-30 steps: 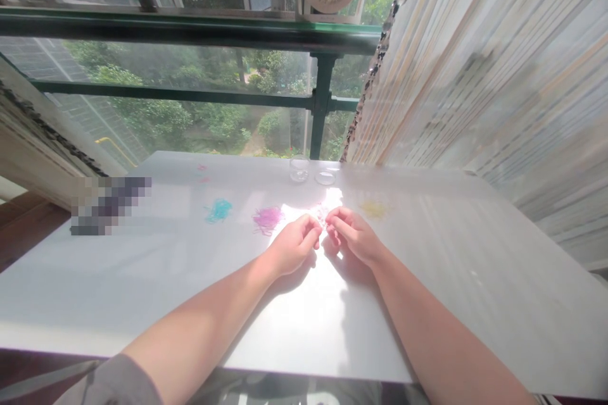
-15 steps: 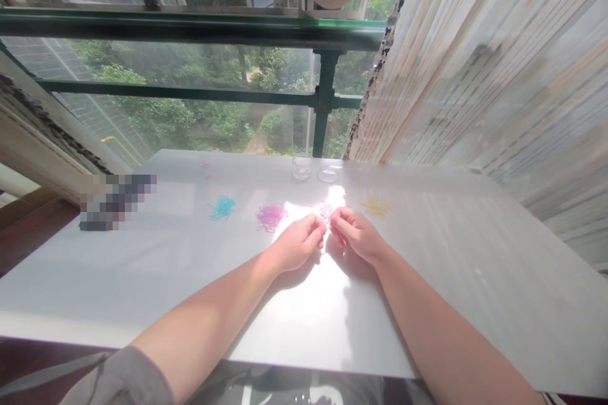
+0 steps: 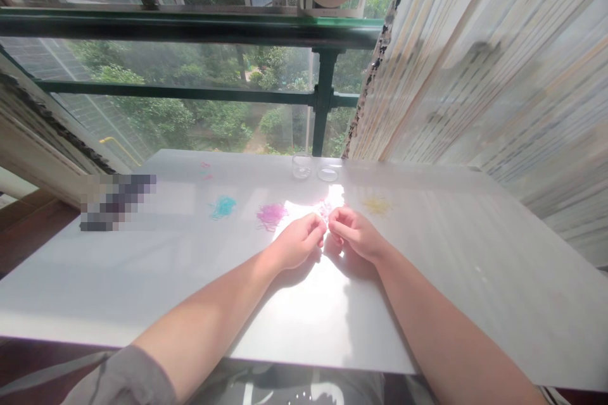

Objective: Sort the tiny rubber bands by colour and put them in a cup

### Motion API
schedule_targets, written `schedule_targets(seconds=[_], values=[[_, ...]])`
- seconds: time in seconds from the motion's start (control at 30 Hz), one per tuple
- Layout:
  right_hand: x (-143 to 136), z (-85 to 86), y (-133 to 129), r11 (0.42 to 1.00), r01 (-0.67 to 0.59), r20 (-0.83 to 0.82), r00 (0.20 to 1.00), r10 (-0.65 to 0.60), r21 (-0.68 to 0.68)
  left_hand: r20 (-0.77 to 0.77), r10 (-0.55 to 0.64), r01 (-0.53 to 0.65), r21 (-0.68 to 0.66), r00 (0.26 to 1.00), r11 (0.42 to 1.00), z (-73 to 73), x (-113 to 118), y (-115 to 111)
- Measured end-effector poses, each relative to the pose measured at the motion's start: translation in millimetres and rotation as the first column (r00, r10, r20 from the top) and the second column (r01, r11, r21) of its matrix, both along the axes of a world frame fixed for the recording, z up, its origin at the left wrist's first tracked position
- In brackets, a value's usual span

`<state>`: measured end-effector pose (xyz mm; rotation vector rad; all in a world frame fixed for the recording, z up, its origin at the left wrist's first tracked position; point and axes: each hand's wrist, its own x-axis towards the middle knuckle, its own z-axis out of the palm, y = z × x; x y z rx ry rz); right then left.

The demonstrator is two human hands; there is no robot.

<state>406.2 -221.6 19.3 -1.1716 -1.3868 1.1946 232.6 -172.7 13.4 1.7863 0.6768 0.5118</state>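
Observation:
My left hand (image 3: pixel 304 239) and my right hand (image 3: pixel 352 231) meet closely over the sunlit middle of the table, each with fingers pinched together. Whatever lies between the fingertips is too small and washed out by glare to name. Just beyond the fingers is a pinkish pile (image 3: pixel 325 207) of small pieces, partly hidden and bleached by light. Left of my left hand lies a heap of thin purple-pink strands (image 3: pixel 271 217). Farther left sits a similar turquoise heap (image 3: pixel 223 206). A yellow heap (image 3: pixel 377 205) lies beyond my right hand, to its right.
At the back of the white table (image 3: pixel 190 291) stand a clear round container (image 3: pixel 301 168) and a clear lid-like disc (image 3: pixel 327 174). A few pink bits (image 3: pixel 205 171) lie back left. A blurred-out dark object (image 3: pixel 118 202) is at the left edge. A string curtain (image 3: pixel 456 76) hangs at right.
Both hands stay in almost the same place. The right fingers have shifted very slightly left; the heaps look unchanged.

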Motion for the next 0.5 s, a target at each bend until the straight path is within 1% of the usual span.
schedule_targets(seconds=[0.13, 0.37, 0.5], values=[[1.8, -2.1, 1.7, 1.0, 0.005, -0.018, 1.0, -0.005, -0.001, 0.007, 0.001, -0.001, 0.006, 1.0, 1.0, -1.9, 0.0, 1.0], [4.0, -2.6, 1.4, 0.999, 0.053, 0.021, 0.998, -0.053, -0.001, 0.023, 0.003, -0.003, 0.005, 1.0, 1.0, 0.5, 0.6, 0.4], [4.0, -2.6, 2.7, 0.992, 0.129, 0.027, 0.991, -0.129, 0.006, 0.03, 0.005, -0.004, -0.006, 1.0, 1.0, 1.1, 0.6, -0.1]])
